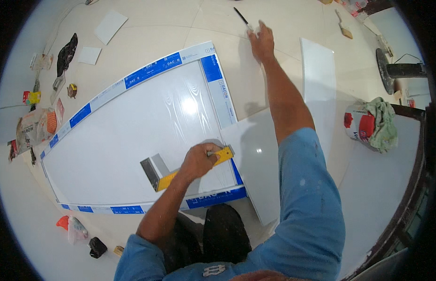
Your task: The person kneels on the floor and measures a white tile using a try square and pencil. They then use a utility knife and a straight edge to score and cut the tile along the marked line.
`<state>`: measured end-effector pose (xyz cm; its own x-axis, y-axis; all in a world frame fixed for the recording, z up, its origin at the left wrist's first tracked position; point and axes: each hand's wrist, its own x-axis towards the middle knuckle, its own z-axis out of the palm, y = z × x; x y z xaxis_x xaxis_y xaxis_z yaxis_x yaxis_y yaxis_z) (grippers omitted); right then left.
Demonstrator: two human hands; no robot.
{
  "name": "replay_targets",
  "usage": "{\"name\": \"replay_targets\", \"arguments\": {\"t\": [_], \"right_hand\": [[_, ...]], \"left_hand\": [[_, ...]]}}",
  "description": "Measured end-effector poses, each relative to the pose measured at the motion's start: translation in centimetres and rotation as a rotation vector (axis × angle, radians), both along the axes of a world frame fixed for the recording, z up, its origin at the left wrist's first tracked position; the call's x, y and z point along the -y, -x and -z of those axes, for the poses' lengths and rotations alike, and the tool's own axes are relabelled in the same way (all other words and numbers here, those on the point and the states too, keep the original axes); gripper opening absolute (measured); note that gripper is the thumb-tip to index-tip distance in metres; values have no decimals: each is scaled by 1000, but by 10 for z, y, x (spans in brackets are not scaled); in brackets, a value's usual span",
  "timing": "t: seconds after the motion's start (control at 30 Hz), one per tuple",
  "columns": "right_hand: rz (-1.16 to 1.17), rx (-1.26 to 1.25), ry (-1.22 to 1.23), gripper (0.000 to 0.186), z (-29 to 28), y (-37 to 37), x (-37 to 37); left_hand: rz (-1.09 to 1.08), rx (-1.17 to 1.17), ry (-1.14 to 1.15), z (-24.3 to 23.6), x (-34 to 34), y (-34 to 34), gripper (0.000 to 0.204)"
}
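The left hand (pixel 197 161) is pressing its grip closed over a stiff yellow try square (pixel 187 169) lying on the film-wrapped white panel (pixel 133 136), while the right hand (pixel 262 43) is closing on a light, thin pencil (pixel 242 17) on the floor, best pinched mid-shaft.

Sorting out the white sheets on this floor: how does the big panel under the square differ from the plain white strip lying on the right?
The big panel is wide, covered in glossy film and edged with blue-and-white tape; the strip is narrow, bare and untaped. The left hand presses a yellow-handled square onto the panel; nothing rests on the strip. Both are white and lie flat on the floor.
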<state>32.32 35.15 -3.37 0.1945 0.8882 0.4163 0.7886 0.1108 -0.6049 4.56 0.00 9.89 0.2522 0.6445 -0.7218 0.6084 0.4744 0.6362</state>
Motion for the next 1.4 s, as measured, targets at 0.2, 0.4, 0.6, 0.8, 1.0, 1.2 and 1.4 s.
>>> {"name": "replay_targets", "arguments": {"t": [0.2,0.4,0.6,0.8,1.0,1.2,1.4], "right_hand": [[285,77,112,36,64,15,-19],[124,87,-16,26,52,-12,-41],[-25,-1304,324,20,-25,-50,80],[-231,-1489,309,41,-88,-76,293],[-304,-2116,135,25,-90,-47,355],[-279,-2464,-142,34,-104,-32,363],[-292,-2387,-18,33,-105,-12,354]], "left_hand": [[-96,-157,19,-7,11,12,30],[-50,-127,-67,11,-7,2,32],[-23,-129,-166,24,-19,-12,22],[-27,-138,-103,24,-27,-17,27],[40,-177,-67,15,-40,-24,23],[20,-154,-81,20,-36,-21,25],[19,-137,-138,26,-33,-19,30]]}}
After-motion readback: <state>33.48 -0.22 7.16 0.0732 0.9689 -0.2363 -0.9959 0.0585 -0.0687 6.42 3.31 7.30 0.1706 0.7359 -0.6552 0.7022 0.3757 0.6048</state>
